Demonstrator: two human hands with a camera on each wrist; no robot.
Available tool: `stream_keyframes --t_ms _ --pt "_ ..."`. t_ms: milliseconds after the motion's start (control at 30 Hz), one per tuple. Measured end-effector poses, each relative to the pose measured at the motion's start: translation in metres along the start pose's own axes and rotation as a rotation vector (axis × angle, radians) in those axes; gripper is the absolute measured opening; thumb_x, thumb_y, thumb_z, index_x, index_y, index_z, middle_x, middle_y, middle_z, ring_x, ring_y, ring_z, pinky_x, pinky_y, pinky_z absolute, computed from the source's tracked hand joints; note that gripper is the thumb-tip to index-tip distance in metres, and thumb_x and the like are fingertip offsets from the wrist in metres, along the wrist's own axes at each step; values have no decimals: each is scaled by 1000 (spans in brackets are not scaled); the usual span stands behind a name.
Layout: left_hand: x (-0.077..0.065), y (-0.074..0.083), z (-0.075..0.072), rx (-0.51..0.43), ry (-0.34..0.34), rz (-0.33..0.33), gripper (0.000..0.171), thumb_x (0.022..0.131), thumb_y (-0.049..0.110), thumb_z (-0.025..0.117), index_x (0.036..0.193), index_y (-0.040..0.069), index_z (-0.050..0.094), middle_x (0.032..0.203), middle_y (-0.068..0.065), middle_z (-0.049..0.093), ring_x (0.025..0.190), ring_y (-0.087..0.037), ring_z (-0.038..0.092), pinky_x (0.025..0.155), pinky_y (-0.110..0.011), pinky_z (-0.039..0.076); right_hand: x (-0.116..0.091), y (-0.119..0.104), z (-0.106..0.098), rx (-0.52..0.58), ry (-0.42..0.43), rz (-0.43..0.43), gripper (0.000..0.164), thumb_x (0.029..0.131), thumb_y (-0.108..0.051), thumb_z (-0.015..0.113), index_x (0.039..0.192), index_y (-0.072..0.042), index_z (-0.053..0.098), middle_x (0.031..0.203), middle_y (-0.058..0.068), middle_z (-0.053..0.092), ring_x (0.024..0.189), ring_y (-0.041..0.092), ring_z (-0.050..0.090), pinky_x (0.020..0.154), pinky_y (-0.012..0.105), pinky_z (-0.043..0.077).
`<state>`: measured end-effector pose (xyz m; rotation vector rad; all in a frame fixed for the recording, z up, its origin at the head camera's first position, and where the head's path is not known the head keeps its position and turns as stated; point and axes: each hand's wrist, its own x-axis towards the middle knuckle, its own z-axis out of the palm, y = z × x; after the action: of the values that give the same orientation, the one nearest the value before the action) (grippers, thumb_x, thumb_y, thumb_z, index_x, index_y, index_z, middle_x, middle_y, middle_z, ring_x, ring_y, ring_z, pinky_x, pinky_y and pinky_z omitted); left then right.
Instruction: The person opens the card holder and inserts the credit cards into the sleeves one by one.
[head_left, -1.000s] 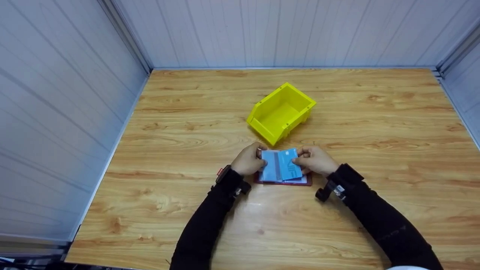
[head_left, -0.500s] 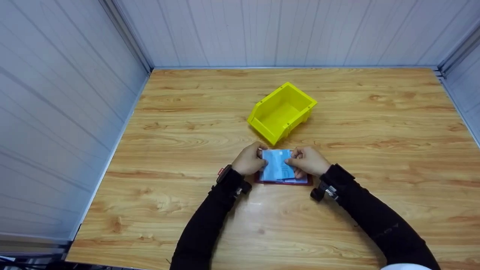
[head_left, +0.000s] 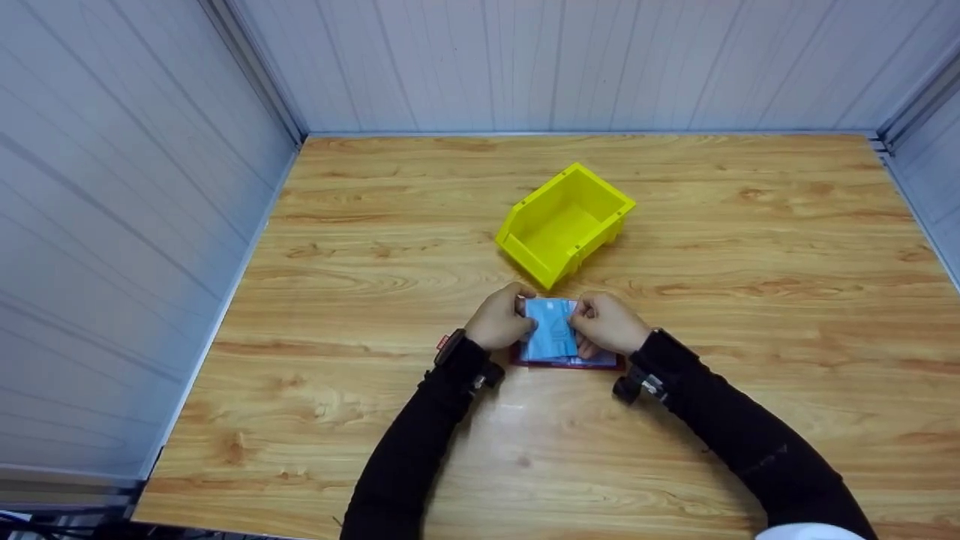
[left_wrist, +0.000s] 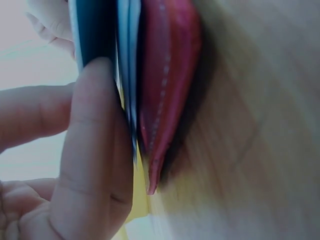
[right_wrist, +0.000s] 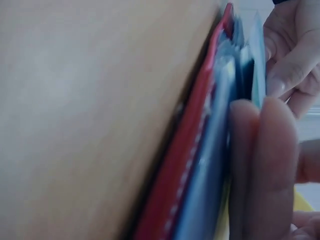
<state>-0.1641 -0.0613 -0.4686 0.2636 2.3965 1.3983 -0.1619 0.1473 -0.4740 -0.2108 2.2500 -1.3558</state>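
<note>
A red card holder (head_left: 566, 367) lies spread on the table, with several clear plastic sleeves standing up from its cover, seen edge-on in the left wrist view. My left hand (head_left: 499, 321) pinches a sleeve at the left edge, thumb on top. From the right, my right hand (head_left: 609, 324) pinches the edge of a blue card (head_left: 551, 334). Most of the card lies over the left-hand sleeve and looks pale, as if under plastic; how deep it sits is hard to tell. In the right wrist view, fingertips (right_wrist: 277, 125) stand close beside the sleeves, above the red cover (right_wrist: 187, 145).
Just beyond the hands stands a yellow bin (head_left: 615, 215), its low front corner close to the card holder. The wooden table (head_left: 337, 420) runs back to a white panelled wall (head_left: 525, 67), with another wall (head_left: 112, 225) at the left.
My right hand has moved left, and the blue card with it, sliding across the sleeve toward my left hand. The left hand has stayed in place, still pinching the sleeve.
</note>
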Motion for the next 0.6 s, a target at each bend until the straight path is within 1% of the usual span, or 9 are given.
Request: stream_keyframes --t_ms 100,333,500,600 --pt "-1 1 0 23 5 9 45 82 0 64 126 -2 54 79 0 53 64 -11 53 58 -19 44 -1 -3 3 8 -25 -12 14 98 -7 46 94 5 52 65 7 61 48 11 62 50 28 56" --pt "-2 3 0 46 5 -13 46 84 0 64 129 -3 53 85 -5 60 66 -13 56 59 -21 48 -1 -6 9 -8 -49 -52 12 99 -3 43 92 4 50 66 9 61 48 12 63 50 32 58" --pt "-2 4 0 79 13 -5 48 84 1 65 130 -2 53 91 -8 63 73 -14 57 63 -22 48 -1 -5 8 -22 -36 -61 12 99 -3 44 93 5 51 67 10 61 48 13 63 50 32 57" --pt "-2 4 1 102 6 3 50 83 3 65 131 -2 52 95 -10 65 80 -17 58 70 -26 50 -1 -3 4 -28 2 -62 13 99 -4 46 95 6 54 70 11 62 49 13 63 51 31 57"
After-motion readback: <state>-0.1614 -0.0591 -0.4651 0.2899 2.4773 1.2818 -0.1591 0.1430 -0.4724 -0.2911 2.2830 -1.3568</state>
